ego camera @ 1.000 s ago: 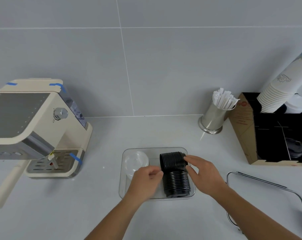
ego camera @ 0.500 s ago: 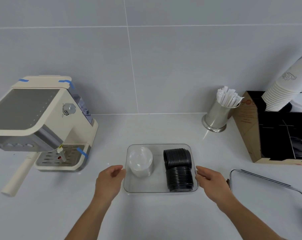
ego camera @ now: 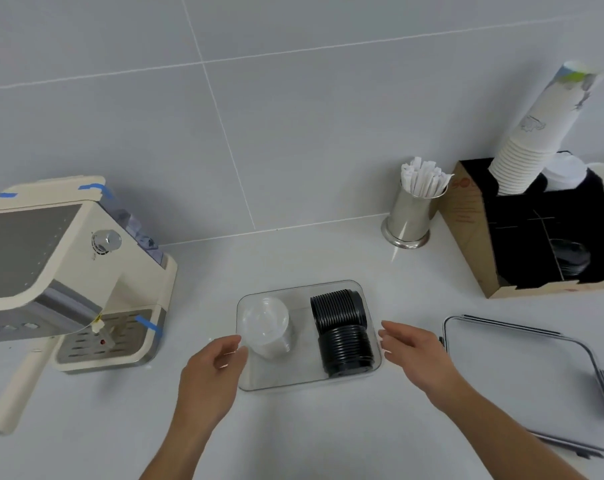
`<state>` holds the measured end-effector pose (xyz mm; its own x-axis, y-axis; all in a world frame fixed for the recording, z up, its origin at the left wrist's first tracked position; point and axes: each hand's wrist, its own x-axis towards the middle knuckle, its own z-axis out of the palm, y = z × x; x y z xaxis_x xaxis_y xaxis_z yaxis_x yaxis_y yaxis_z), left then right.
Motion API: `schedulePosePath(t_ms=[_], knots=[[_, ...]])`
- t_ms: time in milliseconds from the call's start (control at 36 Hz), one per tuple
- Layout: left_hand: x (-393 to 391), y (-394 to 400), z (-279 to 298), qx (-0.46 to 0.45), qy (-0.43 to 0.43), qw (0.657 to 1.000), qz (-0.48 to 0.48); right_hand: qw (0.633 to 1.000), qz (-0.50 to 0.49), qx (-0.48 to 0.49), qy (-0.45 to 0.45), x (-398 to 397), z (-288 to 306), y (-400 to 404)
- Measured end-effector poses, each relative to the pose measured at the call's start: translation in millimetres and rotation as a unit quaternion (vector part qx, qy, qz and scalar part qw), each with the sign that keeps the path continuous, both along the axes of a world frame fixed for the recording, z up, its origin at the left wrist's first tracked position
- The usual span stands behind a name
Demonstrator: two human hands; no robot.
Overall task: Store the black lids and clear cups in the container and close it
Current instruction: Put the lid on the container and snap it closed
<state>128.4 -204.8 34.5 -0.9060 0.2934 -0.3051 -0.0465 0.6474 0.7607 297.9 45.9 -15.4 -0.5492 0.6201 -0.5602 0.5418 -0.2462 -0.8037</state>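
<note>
Now we see both hands open and holding nothing: our left hand [ego camera: 210, 368] sits at the left wall of the clear container [ego camera: 307, 384], fingers loosely spread, its fingertips at or just off the rim; our right hand [ego camera: 418, 355] hovers just beside the right wall, fingers relaxed. Inside, the clear cups [ego camera: 267, 327] lie on their side at left, and 2 rows of black lids [ego camera: 342, 330] fill the right half. The container's lid [ego camera: 522, 379] lies flat on the white counter [ego camera: 293, 441] to the right, well apart. No writing is legible. Bare counter runs in front of the container.
</note>
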Motion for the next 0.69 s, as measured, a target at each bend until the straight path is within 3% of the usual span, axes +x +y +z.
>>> schedulePosePath(t_ms=[139,444,694], knots=[[19.3,23.4,17.3,0.066,-0.046,0.996,-0.028,0.999,-0.037,-0.003,0.029,15.0,9.5,7.7],[70.3,113.7,4.1,0.109,-0.198,0.968,-0.107,0.986,-0.161,0.042,0.024,105.4,12.6,64.3],[111.9,175.4,-18.3,0.077,-0.273,0.942,-0.178,0.956,-0.289,0.053,0.017,184.9,9.8,113.3]])
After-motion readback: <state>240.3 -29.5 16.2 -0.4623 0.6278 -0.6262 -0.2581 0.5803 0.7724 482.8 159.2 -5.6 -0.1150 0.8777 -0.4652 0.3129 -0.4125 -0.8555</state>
